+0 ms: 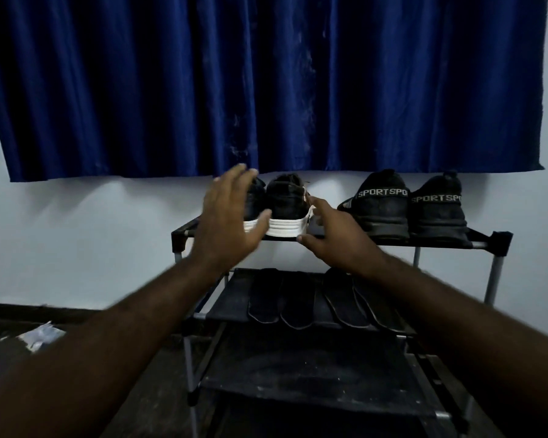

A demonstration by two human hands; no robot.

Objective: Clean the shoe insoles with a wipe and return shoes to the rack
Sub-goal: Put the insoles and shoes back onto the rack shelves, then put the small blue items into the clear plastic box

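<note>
The left forearm (108,343) and right forearm (456,305) stretch from the camera toward the rack (184,235). Neither hand holds anything. The left hand (231,216) is spread wide with straight fingers, in front of the left shoe of the white-soled pair (287,213). The right hand (332,238) is also open, its fingers reaching the pair's right side at the sole. Whether either hand is touching yet I cannot tell. Flanking the pair like this looks like a move to take both shoes off together.

The pair stands heels out on the rack's top shelf, black uppers over ribbed white soles. Black sport shoes (402,210) stand on the same shelf, further right. Four dark insoles (298,298) lie side by side on the rack's middle shelf, apparently pulled out for wiping. A pale crumpled packet (41,335), possibly wipes, lies on the floor left of the rack.
</note>
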